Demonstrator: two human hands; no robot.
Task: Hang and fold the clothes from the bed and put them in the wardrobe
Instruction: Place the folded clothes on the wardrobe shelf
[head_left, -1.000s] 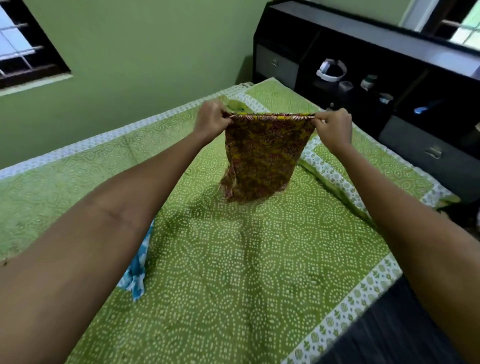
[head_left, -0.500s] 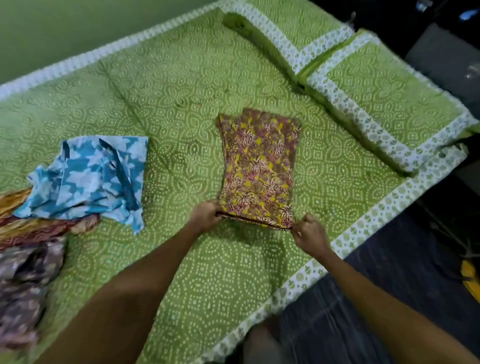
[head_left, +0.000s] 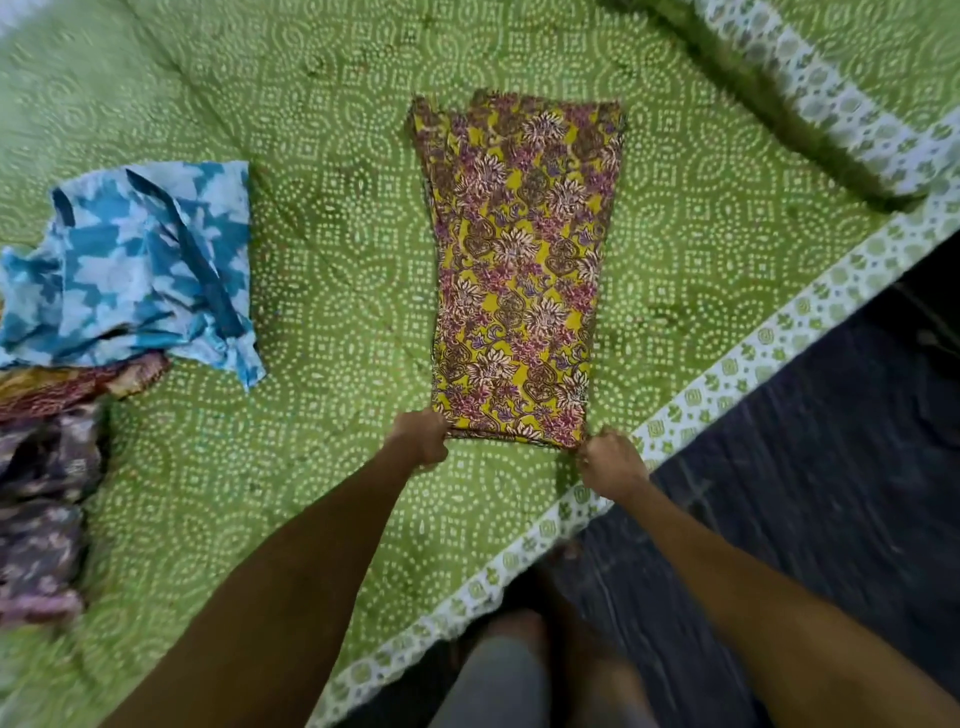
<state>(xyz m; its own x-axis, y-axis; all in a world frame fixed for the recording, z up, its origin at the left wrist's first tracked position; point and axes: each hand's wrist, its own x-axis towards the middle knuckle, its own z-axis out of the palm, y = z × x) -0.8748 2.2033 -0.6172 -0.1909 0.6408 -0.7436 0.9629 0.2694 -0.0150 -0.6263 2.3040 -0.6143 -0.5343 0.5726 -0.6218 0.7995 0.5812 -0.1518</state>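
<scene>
both arms reach forward, left hand (head_left: 422, 437) and right hand (head_left: 613, 464) curled, pinching

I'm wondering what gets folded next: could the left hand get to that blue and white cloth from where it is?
Probably yes. The blue and white cloth lies uncovered on the bed to that side, with only bare bedspread between. But the left hand now pinches a corner of the yellow floral cloth and would have to let go first.

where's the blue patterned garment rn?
Head view, left side: the blue patterned garment lies crumpled on the green bedspread, overlapping a pile of darker clothes, well left of the yellow floral garment.
</scene>
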